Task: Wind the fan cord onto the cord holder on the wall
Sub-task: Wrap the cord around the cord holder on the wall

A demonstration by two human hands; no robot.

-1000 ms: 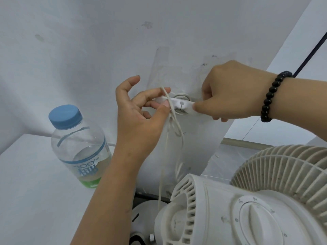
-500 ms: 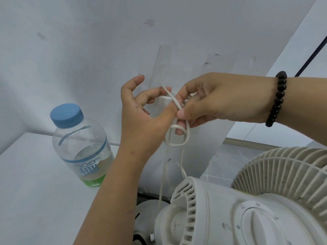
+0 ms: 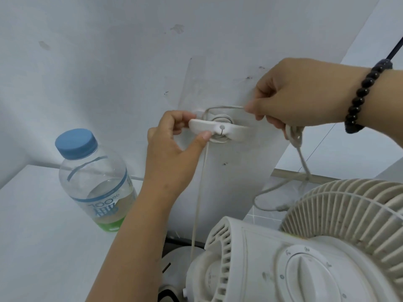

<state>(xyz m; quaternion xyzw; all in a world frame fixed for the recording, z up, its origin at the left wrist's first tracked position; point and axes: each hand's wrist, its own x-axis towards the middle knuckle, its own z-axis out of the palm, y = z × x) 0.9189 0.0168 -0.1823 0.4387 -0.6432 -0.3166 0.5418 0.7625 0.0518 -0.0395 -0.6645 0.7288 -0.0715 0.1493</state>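
A white cord holder (image 3: 220, 129) with two flat wings is fixed to the white wall. My left hand (image 3: 174, 144) pinches its left wing between thumb and fingers. The thin white fan cord (image 3: 226, 107) rises from below the holder, loops over its top and runs right into my right hand (image 3: 303, 94), which grips it. A small bundle of cord (image 3: 294, 136) hangs under that hand and trails down toward the white fan (image 3: 305, 247) at the lower right.
A clear plastic bottle (image 3: 96, 182) with a blue cap and a little liquid stands on the white surface at the left. A black cable (image 3: 395, 50) runs along the wall at the upper right. A bead bracelet is on my right wrist.
My right hand has pulled the cord from in front of the holder up and to the right, over its top. My left hand has shifted from the cord to the holder's left wing.
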